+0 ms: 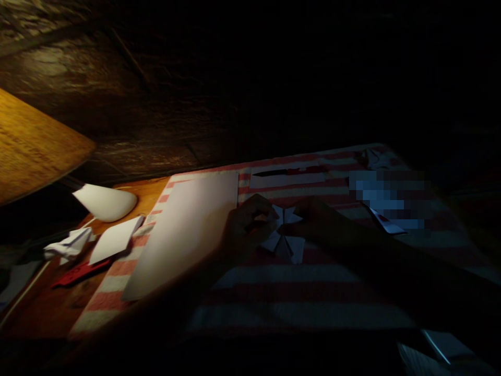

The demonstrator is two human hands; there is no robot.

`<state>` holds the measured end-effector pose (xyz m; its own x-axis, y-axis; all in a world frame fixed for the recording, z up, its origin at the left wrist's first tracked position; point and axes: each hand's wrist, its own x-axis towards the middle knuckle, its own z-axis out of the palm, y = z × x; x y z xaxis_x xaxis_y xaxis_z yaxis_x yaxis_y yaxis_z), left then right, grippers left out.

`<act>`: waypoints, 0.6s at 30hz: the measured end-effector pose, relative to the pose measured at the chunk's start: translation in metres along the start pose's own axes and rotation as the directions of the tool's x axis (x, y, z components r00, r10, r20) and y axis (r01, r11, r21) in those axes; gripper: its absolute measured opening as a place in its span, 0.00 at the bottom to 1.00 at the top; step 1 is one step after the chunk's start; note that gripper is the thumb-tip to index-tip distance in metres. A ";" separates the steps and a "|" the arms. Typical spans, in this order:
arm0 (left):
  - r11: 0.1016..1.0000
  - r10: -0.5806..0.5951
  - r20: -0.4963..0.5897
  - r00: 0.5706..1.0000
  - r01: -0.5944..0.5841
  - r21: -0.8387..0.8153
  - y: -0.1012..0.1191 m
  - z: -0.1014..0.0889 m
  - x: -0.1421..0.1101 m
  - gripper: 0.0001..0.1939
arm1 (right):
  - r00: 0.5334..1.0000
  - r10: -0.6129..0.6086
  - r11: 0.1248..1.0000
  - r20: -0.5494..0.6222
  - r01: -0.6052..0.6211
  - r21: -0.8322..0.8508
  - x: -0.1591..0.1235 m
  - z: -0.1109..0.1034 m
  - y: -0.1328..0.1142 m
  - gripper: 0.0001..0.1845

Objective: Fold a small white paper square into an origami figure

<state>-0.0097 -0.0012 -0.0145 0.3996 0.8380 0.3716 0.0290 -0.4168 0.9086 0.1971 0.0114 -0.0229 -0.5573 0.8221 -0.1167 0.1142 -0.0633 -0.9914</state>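
A small white folded paper with pointed flaps is held between both hands over the striped cloth. My left hand pinches its left side with bent fingers. On its other side my right hand grips the paper, though shadow hides most of those fingers. Left of the hands lies a large white sheet. Beyond them a knife with a dark blade and red handle rests on a strip of white paper.
At the left stand a lamp with a wooden-looking shade and white base. Near it are crumpled folded paper, a white paper piece and a red tool. Another folded paper lies far right, beside a blurred-out bluish object.
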 end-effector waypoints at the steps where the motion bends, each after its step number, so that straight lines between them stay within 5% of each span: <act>1: 1.000 0.006 0.010 1.000 -0.006 -0.001 0.001 0.000 0.000 0.04 | 1.000 -0.010 1.000 0.019 0.010 -0.002 0.000 0.000 0.000 0.14; 9: 0.980 -0.113 0.156 0.981 0.137 -0.147 0.001 -0.008 0.006 0.02 | 0.999 -0.001 0.999 0.045 -0.001 0.047 -0.002 -0.004 -0.005 0.13; 18: 0.970 -0.102 0.242 0.965 0.150 -0.189 -0.005 -0.011 0.004 0.04 | 0.990 0.028 0.995 0.138 -0.042 0.095 -0.004 -0.005 -0.006 0.09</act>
<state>-0.0184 0.0082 -0.0157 0.6040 0.7661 0.2199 -0.0851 -0.2123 0.9735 0.2025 0.0109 -0.0160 -0.6621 0.7339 -0.1518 0.0587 -0.1512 -0.9868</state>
